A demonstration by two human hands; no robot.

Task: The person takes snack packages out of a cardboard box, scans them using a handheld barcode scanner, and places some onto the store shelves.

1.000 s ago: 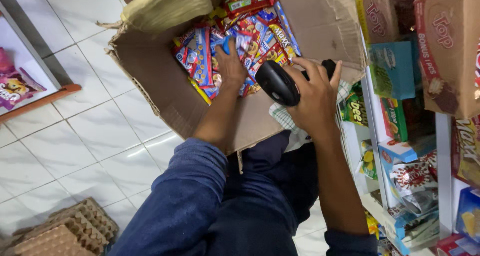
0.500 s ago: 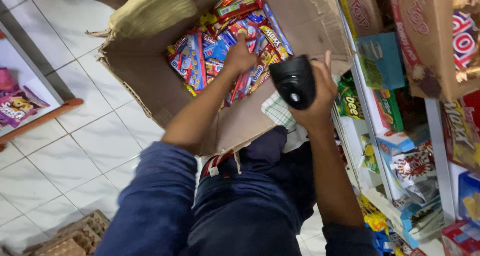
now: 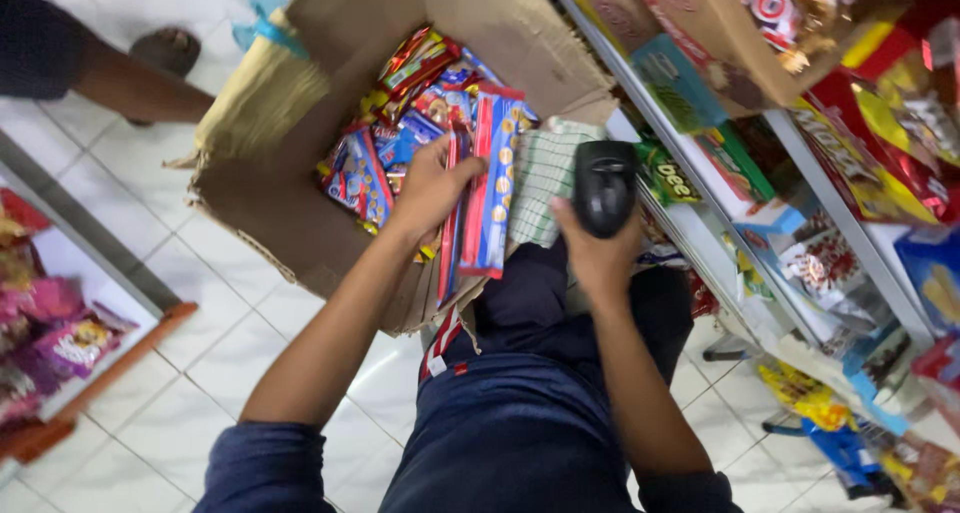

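Note:
An open cardboard box (image 3: pixel 300 243) on the tiled floor holds several red and blue snack packets (image 3: pixel 400 113). My left hand (image 3: pixel 430 188) grips a long red and blue packet (image 3: pixel 490 188) and holds it lifted at the box's near edge. My right hand (image 3: pixel 600 253) holds a black handheld scanner (image 3: pixel 603 186) just to the right of that packet, above a green checked cloth (image 3: pixel 545 178).
Shelves (image 3: pixel 720 263) packed with snack boxes and packets run along the right. A low rack with pink packets (image 3: pixel 60 343) stands at the left. Another person's leg and sandalled foot (image 3: pixel 150 68) are at the top left. A yellow cloth (image 3: pixel 260 98) drapes over the box's flap.
My left hand has closed on a long packet and raised it out of the pile. The scanner hand has shifted left and lower, closer to the packet.

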